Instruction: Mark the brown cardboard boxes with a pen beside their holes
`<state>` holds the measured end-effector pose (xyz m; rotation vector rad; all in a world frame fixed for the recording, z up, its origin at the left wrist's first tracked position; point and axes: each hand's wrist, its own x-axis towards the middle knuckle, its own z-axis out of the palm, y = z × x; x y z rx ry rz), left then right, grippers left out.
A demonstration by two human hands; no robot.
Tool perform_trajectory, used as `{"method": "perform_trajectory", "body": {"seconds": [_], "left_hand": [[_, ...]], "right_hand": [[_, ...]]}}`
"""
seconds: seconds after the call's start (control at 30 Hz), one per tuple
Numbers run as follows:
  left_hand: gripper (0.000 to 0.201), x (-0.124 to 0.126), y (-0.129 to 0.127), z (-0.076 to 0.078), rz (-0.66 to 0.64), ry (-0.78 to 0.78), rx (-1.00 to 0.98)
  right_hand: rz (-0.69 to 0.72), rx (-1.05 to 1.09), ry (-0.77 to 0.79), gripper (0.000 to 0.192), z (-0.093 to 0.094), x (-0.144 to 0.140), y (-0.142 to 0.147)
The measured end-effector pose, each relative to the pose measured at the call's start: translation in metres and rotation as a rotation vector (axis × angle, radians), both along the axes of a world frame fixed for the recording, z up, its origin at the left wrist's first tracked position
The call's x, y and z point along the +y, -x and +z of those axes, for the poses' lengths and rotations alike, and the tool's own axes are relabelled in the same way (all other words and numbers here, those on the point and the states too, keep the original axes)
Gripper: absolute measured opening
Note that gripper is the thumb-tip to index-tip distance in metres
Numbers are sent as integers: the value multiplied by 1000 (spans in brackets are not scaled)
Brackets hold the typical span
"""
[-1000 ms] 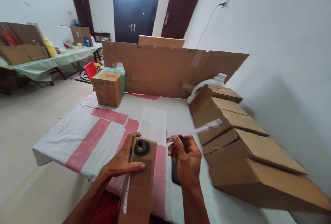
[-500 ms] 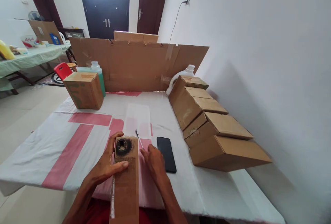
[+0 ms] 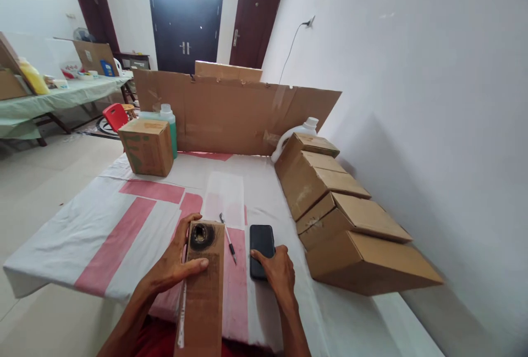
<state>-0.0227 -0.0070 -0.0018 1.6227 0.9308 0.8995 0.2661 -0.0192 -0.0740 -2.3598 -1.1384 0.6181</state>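
My left hand (image 3: 185, 255) grips a narrow cardboard box (image 3: 204, 291) by its left side, thumb flat on its face. Near the box's top end is a round hole ringed with black scribble. To the right, my right hand (image 3: 278, 272) is closed on a black smartphone (image 3: 261, 244), thumb across its face and fingers at its right edge. Whether the phone touches the cloth or is slightly raised I cannot tell. Between box and phone a pen (image 3: 228, 240) lies on the tablecloth. Beyond it a translucent white sheet (image 3: 225, 195) lies flat.
Several cardboard boxes (image 3: 350, 214) line the table's right side, with a white jug (image 3: 295, 134) behind them. At the back left are another box (image 3: 148, 148) and a green-liquid bottle (image 3: 171, 128). A cardboard panel (image 3: 231, 117) stands across the far edge.
My right hand has let go of the pen, which now lies on the cloth, and has moved right onto the smartphone. My left hand still holds the box. The camera view has shifted.
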Motion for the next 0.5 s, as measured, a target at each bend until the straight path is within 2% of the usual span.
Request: {"method": "perform_trajectory", "body": {"seconds": [0.13, 0.2, 0.23, 0.3, 0.37, 0.43, 0.5], "left_hand": [[90, -1, 1, -1, 5, 11, -24], [91, -1, 1, -2, 4, 11, -33], [91, -1, 1, -2, 4, 13, -37], [92, -2, 0, -3, 2, 22, -51], [93, -2, -3, -3, -3, 14, -54], [93, -2, -6, -3, -10, -7, -50], [94, -1, -9, -2, -26, -25, -53]], "right_hand": [[85, 219, -126, 36, -5, -9, 4], [96, 392, -223, 41, -1, -20, 5], [75, 551, -277, 45, 4, -27, 6], [7, 947, -370, 54, 21, -40, 6], [-55, 1264, -402, 60, 45, -52, 7], [-29, 1412, -374, 57, 73, -60, 12], [61, 1542, -326, 60, 99, -63, 25]]}}
